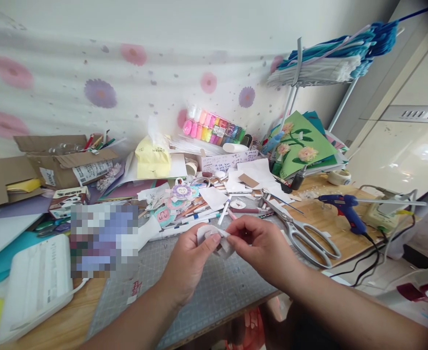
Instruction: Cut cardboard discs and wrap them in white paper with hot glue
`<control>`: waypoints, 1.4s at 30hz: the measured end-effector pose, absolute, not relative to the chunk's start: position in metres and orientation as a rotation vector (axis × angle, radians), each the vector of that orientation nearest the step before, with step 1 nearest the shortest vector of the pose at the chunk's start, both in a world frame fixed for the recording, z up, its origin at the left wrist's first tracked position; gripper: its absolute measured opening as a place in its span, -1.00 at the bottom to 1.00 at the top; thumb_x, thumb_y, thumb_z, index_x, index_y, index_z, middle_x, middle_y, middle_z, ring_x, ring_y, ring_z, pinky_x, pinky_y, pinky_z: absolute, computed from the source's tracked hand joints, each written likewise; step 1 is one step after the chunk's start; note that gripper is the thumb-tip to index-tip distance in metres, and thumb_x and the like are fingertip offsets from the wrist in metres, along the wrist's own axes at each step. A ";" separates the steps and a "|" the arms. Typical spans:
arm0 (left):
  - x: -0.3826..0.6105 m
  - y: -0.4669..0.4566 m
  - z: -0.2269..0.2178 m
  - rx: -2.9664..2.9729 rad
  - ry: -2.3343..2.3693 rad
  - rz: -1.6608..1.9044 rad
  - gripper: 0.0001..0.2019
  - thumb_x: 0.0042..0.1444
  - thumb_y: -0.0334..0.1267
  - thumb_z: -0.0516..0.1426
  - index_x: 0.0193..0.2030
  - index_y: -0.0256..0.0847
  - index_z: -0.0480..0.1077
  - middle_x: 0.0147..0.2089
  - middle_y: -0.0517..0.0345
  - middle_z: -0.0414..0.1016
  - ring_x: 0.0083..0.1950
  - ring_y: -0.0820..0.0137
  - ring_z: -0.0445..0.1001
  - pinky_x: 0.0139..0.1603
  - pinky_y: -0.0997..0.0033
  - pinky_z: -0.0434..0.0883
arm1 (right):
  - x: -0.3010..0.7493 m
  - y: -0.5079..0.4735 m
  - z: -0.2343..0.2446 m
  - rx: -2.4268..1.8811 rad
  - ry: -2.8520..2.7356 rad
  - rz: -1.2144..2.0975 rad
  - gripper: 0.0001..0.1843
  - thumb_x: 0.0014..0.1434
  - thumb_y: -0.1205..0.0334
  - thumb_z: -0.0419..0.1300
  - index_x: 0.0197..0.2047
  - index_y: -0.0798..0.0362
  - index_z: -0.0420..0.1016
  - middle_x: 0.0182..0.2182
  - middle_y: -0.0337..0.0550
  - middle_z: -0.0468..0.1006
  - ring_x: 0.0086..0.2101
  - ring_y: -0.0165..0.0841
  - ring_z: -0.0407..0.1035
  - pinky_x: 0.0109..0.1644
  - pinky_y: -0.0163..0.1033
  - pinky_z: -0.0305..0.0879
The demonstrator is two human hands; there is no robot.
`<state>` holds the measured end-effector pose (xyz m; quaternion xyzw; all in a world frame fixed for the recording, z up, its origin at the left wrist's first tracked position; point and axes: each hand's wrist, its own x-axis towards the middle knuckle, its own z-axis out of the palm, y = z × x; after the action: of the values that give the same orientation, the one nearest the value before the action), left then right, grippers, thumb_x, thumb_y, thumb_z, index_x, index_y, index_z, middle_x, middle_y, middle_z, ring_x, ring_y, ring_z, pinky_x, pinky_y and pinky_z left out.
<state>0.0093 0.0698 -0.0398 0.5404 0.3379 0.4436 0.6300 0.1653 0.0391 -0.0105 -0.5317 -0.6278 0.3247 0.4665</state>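
A small, folded whitish piece that looks like paper (pixel 205 233) is held up over the grey cutting mat (pixel 232 287). My left hand (pixel 190 255) grips it from the left, with the thumb lying across its face. From the right, my right hand (pixel 261 245) pinches its edge between thumb and forefinger. Something small and brownish shows beneath the folds, but I cannot make out what it is. Just behind my hands lie several pens (pixel 195 216), paper scraps and small smiling flower cut-outs (pixel 182 191). Large scissors (pixel 305 236) with grey handles rest right of my right hand.
A blue glue gun (pixel 348 211) with its cord lies at the right. White tablet-like device (pixel 39 277) at the left has a cable. Cardboard boxes (pixel 62 167), a yellow tissue pack (pixel 153 158) and colourful clay packs (pixel 214 126) line the back. Pipe cleaners (pixel 330 58) hang over a rack.
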 end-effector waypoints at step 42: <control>0.006 0.069 -0.025 1.899 1.251 0.982 -0.83 0.03 -0.26 0.13 -0.53 -0.21 0.43 -0.60 0.28 0.37 -0.52 0.45 0.26 -0.49 0.49 0.16 | 0.164 0.049 0.005 -1.399 -1.897 0.515 -0.82 0.07 0.46 0.13 -0.52 0.06 0.35 -0.54 -0.28 0.40 -0.45 -0.39 0.27 -0.38 -0.31 0.13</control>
<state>0.0063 0.0690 -0.0255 0.7247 0.4776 0.3746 0.3262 0.1643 0.0493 0.0047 -0.5416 -0.7346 0.1995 0.3566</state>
